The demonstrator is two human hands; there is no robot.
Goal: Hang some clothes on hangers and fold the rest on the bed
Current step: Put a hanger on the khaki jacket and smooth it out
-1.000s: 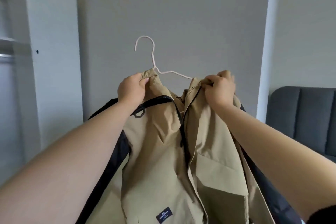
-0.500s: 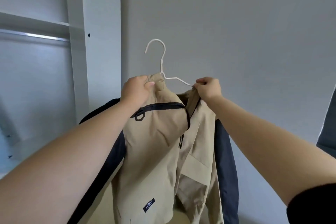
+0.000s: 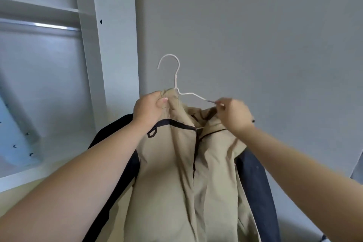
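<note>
1. The left grip (image 3: pixel 149 110) was clamped on the bunched collar of the tan jacket (image 3: pixel 176 163).
2. The right grip (image 3: pixel 233 115) pinched the bare wire arm of the white hanger (image 3: pixel 176 79), whose hook rose above and between both grips.
3. The tan jacket hung below both grips, with dark sleeves on either side.
4. A wardrobe rail (image 3: pixel 39 25) sat up and left of the left grip.
</note>
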